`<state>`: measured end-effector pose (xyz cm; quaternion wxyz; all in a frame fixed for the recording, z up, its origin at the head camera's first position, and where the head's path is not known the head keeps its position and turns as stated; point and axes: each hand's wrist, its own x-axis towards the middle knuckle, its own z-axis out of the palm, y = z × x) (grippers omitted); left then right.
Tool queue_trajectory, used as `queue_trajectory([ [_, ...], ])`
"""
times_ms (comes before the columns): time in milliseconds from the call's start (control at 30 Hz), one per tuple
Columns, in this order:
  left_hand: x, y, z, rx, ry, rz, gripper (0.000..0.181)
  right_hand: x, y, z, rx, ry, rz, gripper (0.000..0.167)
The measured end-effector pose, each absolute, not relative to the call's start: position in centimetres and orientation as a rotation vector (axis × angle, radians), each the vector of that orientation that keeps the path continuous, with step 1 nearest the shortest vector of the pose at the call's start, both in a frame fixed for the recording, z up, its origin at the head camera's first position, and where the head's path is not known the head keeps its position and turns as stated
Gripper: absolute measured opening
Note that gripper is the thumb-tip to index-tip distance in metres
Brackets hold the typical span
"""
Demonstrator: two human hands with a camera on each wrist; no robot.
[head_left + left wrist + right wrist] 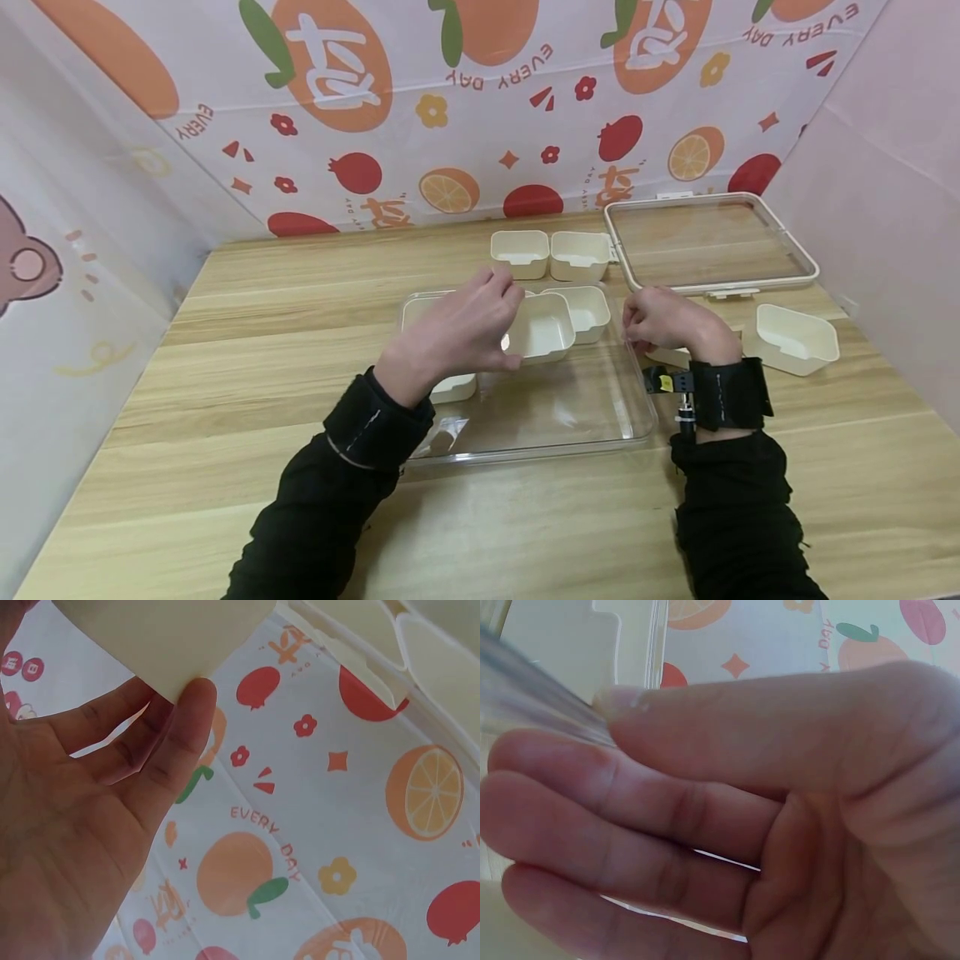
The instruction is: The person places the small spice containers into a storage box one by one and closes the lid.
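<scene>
I have the clear, shallow rectangular plastic box (555, 421) on the pale wooden table (225, 408); I judge it stiff and slick, best steadied by a wall. The right hand (666, 321) pinches its right wall, thumb against finger. The left hand (461, 329), half closed, grips the left end of a cream, rounded-rectangular plastic bin (543, 329) over the box: probably light, slightly springy, so I'd hold its sides gently.

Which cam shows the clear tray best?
Head: most of the clear tray shows, though the left hand and cups cover part. Right wrist: only a blurred edge, pinched by the right hand. Left wrist: can't make it out.
</scene>
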<state>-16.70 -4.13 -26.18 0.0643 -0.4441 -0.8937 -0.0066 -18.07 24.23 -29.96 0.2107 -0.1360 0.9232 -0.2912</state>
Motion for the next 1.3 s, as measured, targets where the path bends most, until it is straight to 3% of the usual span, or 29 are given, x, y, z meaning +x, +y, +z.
queue_trajectory([
  [1300, -17.0, -3.6, -29.1, -1.317, -2.889, 0.013, 0.054, -18.1, 24.2, -30.0, -0.36, 2.56, -0.822, 0.01],
])
